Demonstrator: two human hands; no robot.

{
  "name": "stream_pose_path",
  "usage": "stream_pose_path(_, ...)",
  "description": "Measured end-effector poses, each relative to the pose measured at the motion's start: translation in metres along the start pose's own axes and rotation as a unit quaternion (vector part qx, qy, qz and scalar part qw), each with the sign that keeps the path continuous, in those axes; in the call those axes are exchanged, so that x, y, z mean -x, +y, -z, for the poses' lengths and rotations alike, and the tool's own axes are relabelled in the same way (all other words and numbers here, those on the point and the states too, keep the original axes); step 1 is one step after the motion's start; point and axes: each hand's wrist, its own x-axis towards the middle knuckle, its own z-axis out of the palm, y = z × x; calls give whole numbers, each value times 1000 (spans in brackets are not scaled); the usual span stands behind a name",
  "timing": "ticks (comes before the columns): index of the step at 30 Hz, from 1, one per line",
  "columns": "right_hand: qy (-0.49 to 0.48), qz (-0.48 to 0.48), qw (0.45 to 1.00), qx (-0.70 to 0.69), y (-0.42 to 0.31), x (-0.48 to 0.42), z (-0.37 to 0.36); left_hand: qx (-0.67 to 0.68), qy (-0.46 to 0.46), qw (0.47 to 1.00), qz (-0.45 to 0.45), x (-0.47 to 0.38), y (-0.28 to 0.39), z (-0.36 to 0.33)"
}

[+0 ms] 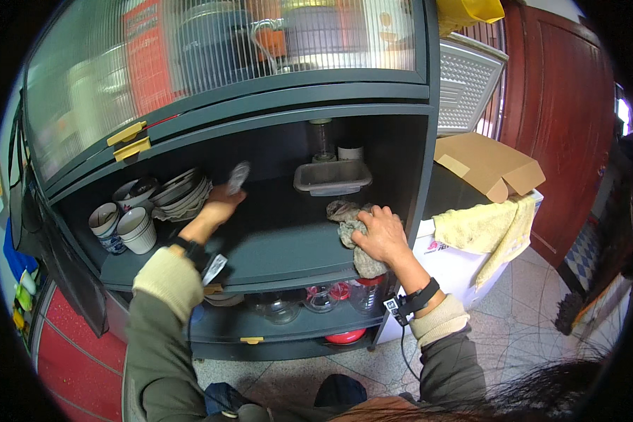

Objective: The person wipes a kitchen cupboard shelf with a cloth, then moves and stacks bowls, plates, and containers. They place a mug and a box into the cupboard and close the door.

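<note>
My left hand reaches into the middle compartment of a dark grey cabinet, gripping a small transparent object that is too blurred to name. Close beside it is a stack of bowls and plates. White cups and a bowl stand further left. At the right end of the shelf board, my right hand presses on a crumpled grey rag. Behind the rag is a grey plastic tray. A clear glass jar and a white cup stand at the back.
Overhead is a ribbed-glass door with yellow handles. Glass jars fill the lower shelf. To the right, a white chest freezer bears a cardboard box and a yellow towel.
</note>
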Motion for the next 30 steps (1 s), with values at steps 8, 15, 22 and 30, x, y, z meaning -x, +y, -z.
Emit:
stream_pose_path(8,27,-5,1000,-6,-2,3,-3,243,-163,949,117,-75,22,-82)
stream_pose_path(15,32,-21,999,3,-6,4,-2,157,-241,950,120,-108,35,-119)
stream_pose_path(22,18,-33,999,28,-8,2,-4,317,-277,905,71,-100,23,-128)
stream_pose_path(30,25,-33,999,17,-6,3,-5,315,-253,907,116,-106,23,-146)
